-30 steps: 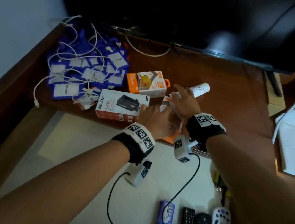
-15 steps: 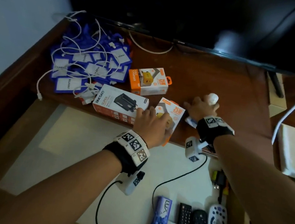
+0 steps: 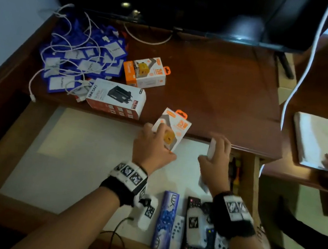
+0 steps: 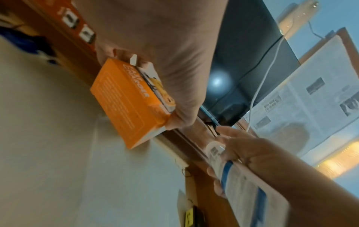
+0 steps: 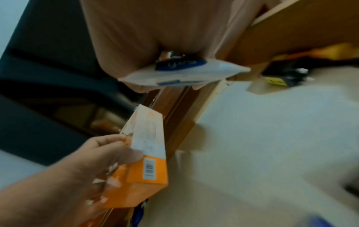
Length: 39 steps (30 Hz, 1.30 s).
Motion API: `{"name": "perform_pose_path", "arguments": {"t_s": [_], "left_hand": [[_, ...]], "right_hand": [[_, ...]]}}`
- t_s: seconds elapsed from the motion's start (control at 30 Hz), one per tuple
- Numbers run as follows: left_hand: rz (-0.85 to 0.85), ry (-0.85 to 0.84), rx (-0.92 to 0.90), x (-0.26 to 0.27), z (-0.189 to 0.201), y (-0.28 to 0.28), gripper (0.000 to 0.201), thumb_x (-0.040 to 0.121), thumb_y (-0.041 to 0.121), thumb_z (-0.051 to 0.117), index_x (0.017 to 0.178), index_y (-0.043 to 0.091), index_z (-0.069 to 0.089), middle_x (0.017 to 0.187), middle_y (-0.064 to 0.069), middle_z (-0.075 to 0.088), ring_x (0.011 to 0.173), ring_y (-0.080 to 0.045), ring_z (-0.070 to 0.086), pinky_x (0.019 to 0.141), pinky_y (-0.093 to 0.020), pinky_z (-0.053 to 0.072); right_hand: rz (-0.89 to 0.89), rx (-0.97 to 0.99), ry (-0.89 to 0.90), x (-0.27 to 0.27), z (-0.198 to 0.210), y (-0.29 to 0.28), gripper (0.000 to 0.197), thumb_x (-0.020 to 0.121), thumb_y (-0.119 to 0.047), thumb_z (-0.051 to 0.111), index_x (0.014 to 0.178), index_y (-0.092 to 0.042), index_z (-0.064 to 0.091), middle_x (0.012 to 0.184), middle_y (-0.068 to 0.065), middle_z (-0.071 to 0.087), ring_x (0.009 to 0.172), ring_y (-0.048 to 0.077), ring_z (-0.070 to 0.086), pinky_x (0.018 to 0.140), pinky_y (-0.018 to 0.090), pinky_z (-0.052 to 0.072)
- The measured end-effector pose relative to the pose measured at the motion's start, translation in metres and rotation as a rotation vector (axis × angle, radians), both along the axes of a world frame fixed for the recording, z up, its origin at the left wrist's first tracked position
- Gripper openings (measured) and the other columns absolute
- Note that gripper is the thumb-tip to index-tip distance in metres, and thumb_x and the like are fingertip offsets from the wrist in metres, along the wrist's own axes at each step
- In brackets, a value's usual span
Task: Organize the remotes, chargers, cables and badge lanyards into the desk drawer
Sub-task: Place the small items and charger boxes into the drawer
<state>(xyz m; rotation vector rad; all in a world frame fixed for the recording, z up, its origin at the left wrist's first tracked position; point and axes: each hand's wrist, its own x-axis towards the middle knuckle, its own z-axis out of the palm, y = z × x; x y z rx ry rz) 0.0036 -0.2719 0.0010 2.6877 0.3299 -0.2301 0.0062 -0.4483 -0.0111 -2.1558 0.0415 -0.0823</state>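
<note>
With both hands loaded, each item seems lifted off the bench (image 3: 214, 93) to drop into the open drawer (image 3: 85, 156) together: the left hand (image 3: 152, 145) has its grip pinched round an orange charger box (image 3: 174, 128), held over the bench's front edge. That box tilts, its long axis running away from the person, hang-tab end farthest (toward the screen). Beside it the right hand (image 3: 215, 161) is wrapped round a white tube (image 3: 211, 148), above the drawer's right side.

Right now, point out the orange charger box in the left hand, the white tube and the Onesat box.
orange charger box (image 4: 124, 98): left wrist view, orange back face.
white tube (image 5: 180, 75): right wrist view, flat body.
Onesat box (image 3: 117, 95): head view, top face.
</note>
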Motion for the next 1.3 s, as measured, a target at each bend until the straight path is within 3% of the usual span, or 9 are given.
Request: {"name": "perform_pose_path", "arguments": {"t_s": [0.07,0.1,0.3,0.47,0.63,0.77,0.93,1.2,1.3], "left_hand": [[0.053,-0.004,-0.115,-0.027,-0.009,-0.002,0.072,0.055,0.043,0.076,0.116,0.036,0.038,0.117,-0.003,0.038,0.103,-0.028,0.045,0.084,-0.039,0.049],[0.078,0.007,-0.177,-0.041,-0.015,-0.002,0.073,0.055,0.041,0.077,0.116,0.038,0.036,0.117,-0.002,0.038,0.104,-0.026,0.046,0.085,-0.039,0.049],[0.177,0.164,-0.380,-0.092,-0.047,0.022,0.088,0.055,0.037,0.079,0.129,0.040,0.031,0.123,-0.006,0.045,0.111,-0.028,0.052,0.093,-0.039,0.048],[0.103,0.358,-0.348,-0.104,-0.063,0.055,0.087,0.065,0.040,0.076,0.133,0.041,0.023,0.125,-0.009,0.040,0.114,-0.033,0.050,0.096,-0.040,0.045],[-0.058,0.571,-0.348,-0.111,-0.073,0.089,0.093,0.064,0.046,0.074,0.138,0.040,0.019,0.126,-0.009,0.036,0.114,-0.033,0.050,0.096,-0.043,0.048],[-0.229,0.645,-0.278,-0.120,-0.083,0.106,0.118,0.063,0.046,0.081,0.147,0.038,-0.001,0.136,-0.017,0.032,0.121,-0.038,0.045,0.099,-0.046,0.046],[-0.349,0.677,-0.187,-0.130,-0.088,0.112,0.135,0.062,0.047,0.083,0.147,0.033,-0.021,0.145,-0.021,0.024,0.128,-0.043,0.038,0.104,-0.050,0.040],[-0.327,0.716,-0.198,-0.144,-0.090,0.119,0.138,0.069,0.044,0.082,0.141,0.034,-0.035,0.155,-0.024,-0.009,0.137,-0.043,0.031,0.108,-0.047,0.034],[-0.333,0.713,-0.169,-0.148,-0.093,0.125,0.137,0.068,0.042,0.083,0.142,0.037,-0.032,0.153,-0.024,0.001,0.131,-0.043,0.038,0.105,-0.048,0.039]], "right_hand": [[-0.062,0.121,0.053,-0.034,-0.002,-0.002,0.075,0.067,0.016,0.058,0.135,-0.013,0.044,0.134,-0.002,0.026,0.115,0.004,0.033,0.088,-0.004,0.023],[-0.087,0.164,0.114,-0.047,-0.005,-0.002,0.077,0.070,0.015,0.058,0.138,-0.016,0.040,0.134,-0.003,0.025,0.112,0.001,0.030,0.086,-0.004,0.023],[-0.136,0.288,0.514,-0.083,-0.043,0.021,0.068,0.080,-0.005,0.056,0.140,-0.027,0.033,0.127,0.004,0.042,0.115,0.028,0.049,0.098,0.046,0.044],[-0.064,0.241,0.651,-0.088,-0.060,0.059,0.056,0.085,-0.008,0.057,0.134,-0.024,0.035,0.114,0.013,0.052,0.101,0.034,0.056,0.090,0.046,0.049],[0.020,-0.005,0.661,-0.103,-0.071,0.096,0.056,0.083,-0.007,0.062,0.132,-0.020,0.039,0.093,0.012,0.058,0.084,0.026,0.056,0.071,0.033,0.046],[0.082,-0.253,0.723,-0.114,-0.078,0.115,0.041,0.089,-0.017,0.060,0.127,-0.015,0.046,0.109,0.020,0.063,0.096,0.033,0.062,0.069,0.029,0.043],[0.147,-0.427,0.693,-0.121,-0.074,0.126,0.040,0.090,-0.013,0.059,0.129,-0.011,0.050,0.118,0.022,0.059,0.107,0.036,0.058,0.077,0.031,0.043],[0.289,-0.707,0.634,-0.133,-0.078,0.129,0.066,0.086,-0.014,0.059,0.146,-0.027,0.033,0.131,0.013,0.047,0.126,0.036,0.039,0.100,0.047,0.042],[0.337,-0.737,0.637,-0.129,-0.076,0.125,0.067,0.087,-0.014,0.058,0.147,-0.026,0.032,0.134,0.011,0.046,0.129,0.036,0.036,0.102,0.045,0.041]]}}
